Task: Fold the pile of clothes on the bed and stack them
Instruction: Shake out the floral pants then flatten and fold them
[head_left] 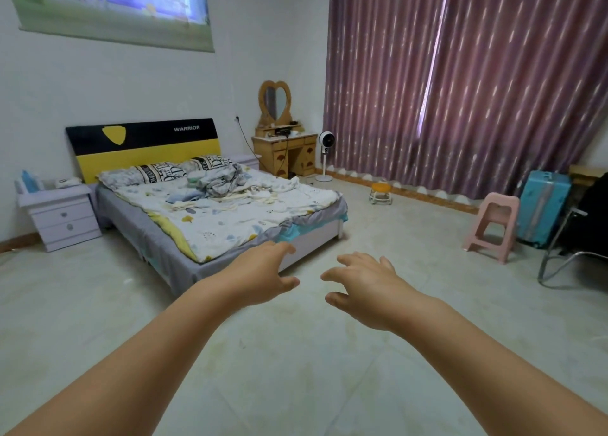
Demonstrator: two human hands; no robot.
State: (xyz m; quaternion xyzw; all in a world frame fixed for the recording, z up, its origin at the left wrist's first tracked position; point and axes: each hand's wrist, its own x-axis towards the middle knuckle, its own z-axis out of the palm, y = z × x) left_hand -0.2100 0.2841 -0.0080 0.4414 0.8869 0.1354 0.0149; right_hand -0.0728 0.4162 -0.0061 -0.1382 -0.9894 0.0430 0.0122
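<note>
A bed (pixel 141 225) with a yellow and black headboard stands at the left, some way off across the floor. On its patterned sheet lies a loose pile of clothes (pixel 217 183), grey, pale blue and cream, near the pillows. Both my arms reach forward over the bare floor. My left hand (pixel 263 276) hovers in front of the bed's foot corner, fingers relaxed and holding nothing. My right hand (pixel 360 282) is beside it, fingers spread and loosely bent, also holding nothing. Neither hand touches the bed or the clothes.
A white nightstand (pixel 62 215) stands left of the bed. A wooden dresser (pixel 284 154) with a heart mirror and a standing fan (pixel 325 155) are at the back. A pink stool (pixel 493 226), blue suitcase (pixel 541 205) and metal chair (pixel 566 258) stand at the right by the curtains.
</note>
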